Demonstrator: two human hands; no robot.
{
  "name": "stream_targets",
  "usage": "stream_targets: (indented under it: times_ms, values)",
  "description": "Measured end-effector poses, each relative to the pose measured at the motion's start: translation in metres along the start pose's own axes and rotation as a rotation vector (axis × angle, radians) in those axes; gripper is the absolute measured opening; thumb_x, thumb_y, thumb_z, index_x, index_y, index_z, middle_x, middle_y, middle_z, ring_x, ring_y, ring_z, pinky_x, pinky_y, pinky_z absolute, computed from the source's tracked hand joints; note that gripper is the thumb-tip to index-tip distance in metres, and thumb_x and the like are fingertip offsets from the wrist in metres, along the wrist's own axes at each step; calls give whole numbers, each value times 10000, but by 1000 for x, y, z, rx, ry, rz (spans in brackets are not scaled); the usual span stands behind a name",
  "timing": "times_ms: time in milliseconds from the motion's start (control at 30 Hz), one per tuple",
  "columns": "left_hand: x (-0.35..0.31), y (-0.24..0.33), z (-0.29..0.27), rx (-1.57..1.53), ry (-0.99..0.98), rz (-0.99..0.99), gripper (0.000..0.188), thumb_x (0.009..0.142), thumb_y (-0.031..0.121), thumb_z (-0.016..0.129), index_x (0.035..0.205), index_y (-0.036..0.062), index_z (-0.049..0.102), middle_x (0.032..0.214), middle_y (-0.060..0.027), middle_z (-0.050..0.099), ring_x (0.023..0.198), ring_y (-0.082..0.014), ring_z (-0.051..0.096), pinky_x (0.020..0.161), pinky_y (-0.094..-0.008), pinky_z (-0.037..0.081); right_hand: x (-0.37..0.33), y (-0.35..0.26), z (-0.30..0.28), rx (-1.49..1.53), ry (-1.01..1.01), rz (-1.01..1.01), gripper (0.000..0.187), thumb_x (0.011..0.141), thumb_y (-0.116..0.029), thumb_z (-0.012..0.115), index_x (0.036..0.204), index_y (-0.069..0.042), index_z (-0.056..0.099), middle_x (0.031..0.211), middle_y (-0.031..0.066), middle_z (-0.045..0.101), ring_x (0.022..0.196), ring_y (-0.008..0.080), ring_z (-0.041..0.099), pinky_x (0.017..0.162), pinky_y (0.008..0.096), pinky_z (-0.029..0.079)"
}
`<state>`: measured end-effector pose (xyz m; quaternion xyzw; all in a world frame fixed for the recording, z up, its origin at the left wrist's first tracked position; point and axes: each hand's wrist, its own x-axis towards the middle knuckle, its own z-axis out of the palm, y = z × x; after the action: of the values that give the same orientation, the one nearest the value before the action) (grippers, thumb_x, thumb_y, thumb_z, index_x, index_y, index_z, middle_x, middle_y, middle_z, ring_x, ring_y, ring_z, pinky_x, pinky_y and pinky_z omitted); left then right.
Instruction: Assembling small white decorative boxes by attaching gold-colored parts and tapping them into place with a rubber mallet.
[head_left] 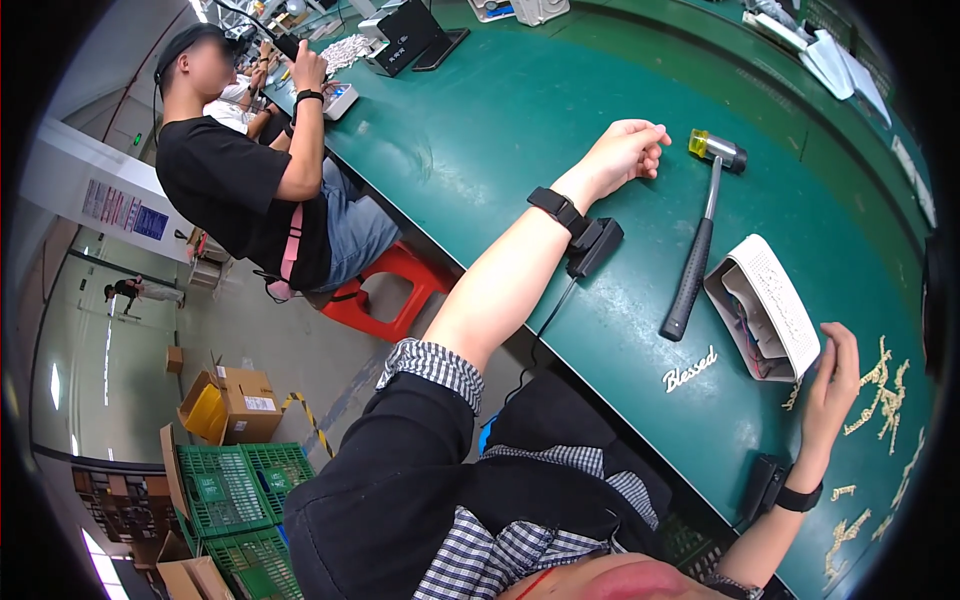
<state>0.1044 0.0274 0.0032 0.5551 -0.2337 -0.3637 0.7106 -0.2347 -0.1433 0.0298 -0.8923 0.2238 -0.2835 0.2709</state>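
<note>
My left hand (625,158) reaches over the green table with its fingers curled together; whatever they may hold is too small to make out. Just right of it lies a mallet (714,150) with a yellow face, a dark face and a black grip, its handle pointing toward me. My right hand (836,385), fingers stretched out, is at the right side of a white plastic basket (790,305). The basket's open side faces left, and some wires show inside. A pale word-shaped cutout (690,371) lies left of the basket. Several more cutouts (880,395) are scattered beyond my right hand.
Black wrist devices (596,248) sit on both my forearms, one trailing a cable. A co-worker (235,190) sits on a red stool (390,300) at the left, along the green table (480,140). A black box (400,38) stands farther back. Green crates (225,490) are on the floor.
</note>
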Motion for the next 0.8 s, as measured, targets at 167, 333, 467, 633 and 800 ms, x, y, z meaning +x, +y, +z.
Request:
stream_targets:
  times_ms: [167,333,467,633,800]
  values:
    - [0,0,0,-2,3,0,196,948,198,474,898,21,543,639,14,482,564,-79,447,576,-246,434,-1,7,5,-58,79,-148,155,930,-48,435,991,12,564,871,83,593,681,146,521,628,254,417]
    - [0,-1,0,-5,-1,1,196,947,196,475,900,19,543,638,13,483,563,-79,448,577,-246,434,-4,6,3,-11,34,-23,158,930,-71,453,994,6,575,834,58,587,604,101,436,567,246,376]
    - [0,-1,0,0,3,1,191,946,191,475,900,19,544,637,14,483,562,-78,448,576,-246,434,-4,4,3,16,3,23,172,879,-23,461,1009,5,570,856,48,585,601,87,418,552,238,353]
    - [-1,0,-1,-9,-1,-1,187,946,186,475,899,19,545,636,15,482,561,-77,449,577,-246,435,-4,0,-6,137,-159,7,354,764,-32,485,1111,27,516,967,65,537,729,99,464,606,227,362]
    - [0,1,0,-2,-14,-1,189,947,188,474,901,20,547,638,16,481,565,-76,449,580,-245,435,-3,-19,0,251,-181,-168,488,628,-80,525,1105,23,514,1076,82,519,751,137,460,588,248,357]
